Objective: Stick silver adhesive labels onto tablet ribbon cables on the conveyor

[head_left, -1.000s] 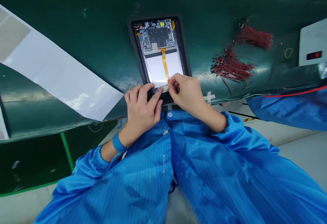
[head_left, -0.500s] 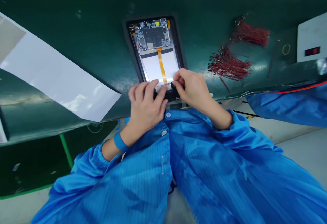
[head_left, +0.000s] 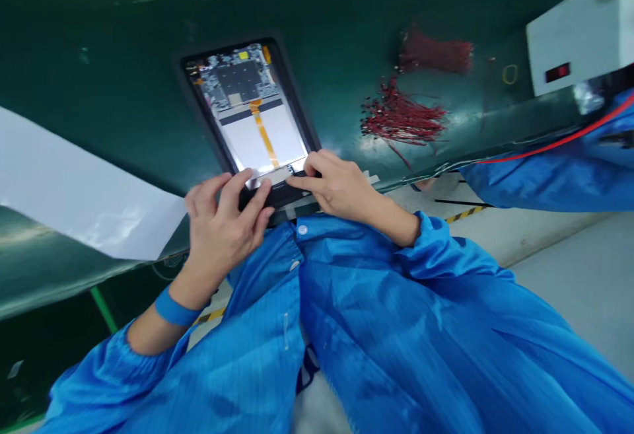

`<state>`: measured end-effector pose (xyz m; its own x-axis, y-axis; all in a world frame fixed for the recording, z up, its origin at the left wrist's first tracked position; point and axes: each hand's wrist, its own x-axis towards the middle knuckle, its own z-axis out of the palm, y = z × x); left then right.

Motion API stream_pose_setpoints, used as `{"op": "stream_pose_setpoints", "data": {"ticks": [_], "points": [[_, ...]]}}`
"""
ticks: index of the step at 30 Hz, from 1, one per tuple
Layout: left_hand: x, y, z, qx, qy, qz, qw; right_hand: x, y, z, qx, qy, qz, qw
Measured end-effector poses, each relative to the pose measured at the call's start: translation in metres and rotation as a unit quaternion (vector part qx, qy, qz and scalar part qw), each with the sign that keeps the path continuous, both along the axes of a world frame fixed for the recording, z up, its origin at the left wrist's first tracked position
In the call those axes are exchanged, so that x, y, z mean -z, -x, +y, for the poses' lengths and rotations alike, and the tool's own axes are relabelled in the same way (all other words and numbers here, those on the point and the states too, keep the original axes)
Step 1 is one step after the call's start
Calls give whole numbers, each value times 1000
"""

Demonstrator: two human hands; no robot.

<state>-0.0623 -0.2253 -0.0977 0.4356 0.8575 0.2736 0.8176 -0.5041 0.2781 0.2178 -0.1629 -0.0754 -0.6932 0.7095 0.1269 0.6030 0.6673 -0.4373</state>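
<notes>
An opened tablet point(head_left: 290, 127) lies face down in a black frame point(head_left: 308, 131), its inside showing. At its far end is a circuit board point(head_left: 240, 80), and an orange flex cable point(head_left: 264, 135) runs down the pale panel toward me. My left hand point(head_left: 225, 222) has its fingers apart, thumb and fingertips resting on the silvery strip point(head_left: 278, 175) along the near edge. At the near right corner my right hand point(head_left: 339, 186) has its fingers drawn together, index and thumb by a small dark part point(head_left: 290, 170). Whatever sits between those fingertips is hidden.
Two bundles of thin red wires point(head_left: 403, 117) lie right of the frame on the green table mat point(head_left: 123, 110). A rubber band point(head_left: 510, 74) and a white box point(head_left: 577, 31) are further right. White sheet material point(head_left: 84, 183) covers the left. Another person's blue sleeve point(head_left: 539, 186) shows at right.
The view has shifted, so the table things appear further left. My right hand's fingers have moved at the corner, the index finger now reaching along the near edge. My left hand stays on the strip.
</notes>
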Motion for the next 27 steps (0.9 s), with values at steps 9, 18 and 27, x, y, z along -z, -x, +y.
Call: {"op": "stream_pose_setpoints", "data": {"ticks": [9,18,27], "points": [[3,9,14,35,50,-55,997,-3,-97,32,337,-22,47,940],[2,1,7,8,18,-73,997,2,-105,119,255,-35,-24,966],[-42,-39,16,-69,-35,-150,986,-6,-89,129,138,-5,-60,989]]}}
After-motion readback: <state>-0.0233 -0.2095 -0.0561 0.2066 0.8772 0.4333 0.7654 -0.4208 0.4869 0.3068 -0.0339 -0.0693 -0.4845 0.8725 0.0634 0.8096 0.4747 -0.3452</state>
